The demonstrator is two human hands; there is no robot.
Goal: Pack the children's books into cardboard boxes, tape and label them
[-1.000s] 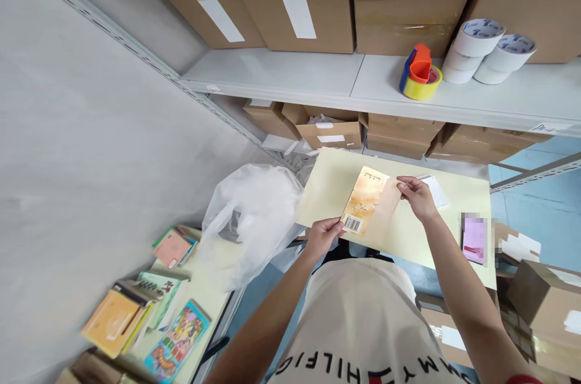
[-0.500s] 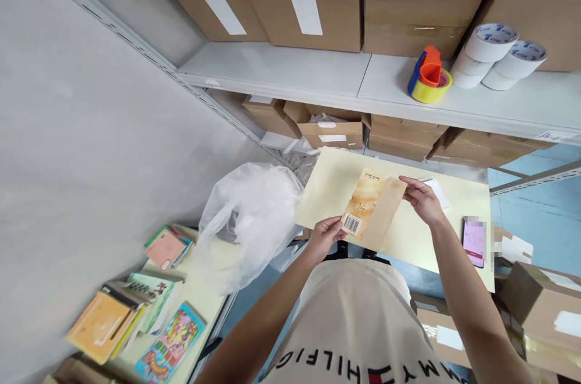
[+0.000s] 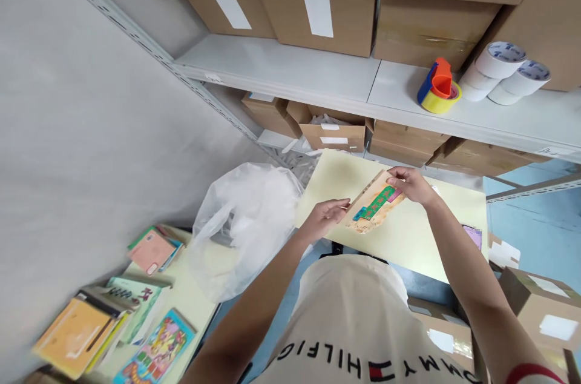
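A thin book (image 3: 374, 205) with a tan cover and a green, pink and blue title band is tilted above the pale yellow table (image 3: 422, 238), its edge facing partly up. Gripping its upper right end is my right hand (image 3: 412, 184), thumb on the cover and fingers behind. My left hand (image 3: 325, 218) is at the book's lower left end with fingers stretched out; whether it touches the edge I cannot tell. A phone (image 3: 472, 235) with a pinkish screen lies at the table's right side, partly behind my right forearm.
Left of the table bulges a translucent plastic bag (image 3: 254, 220). Several books, including a colourful one (image 3: 158, 344), lie on a lower-left surface. Ahead, a shelf (image 3: 290, 69) bears cardboard boxes (image 3: 318, 2), a tape dispenser (image 3: 439, 87) and white tape rolls (image 3: 502, 63). More boxes (image 3: 544, 305) stand right.
The book has turned over from its barcode side to its titled cover and is now tilted. My left hand's fingers have loosened from its corner; my right hand still grips it.
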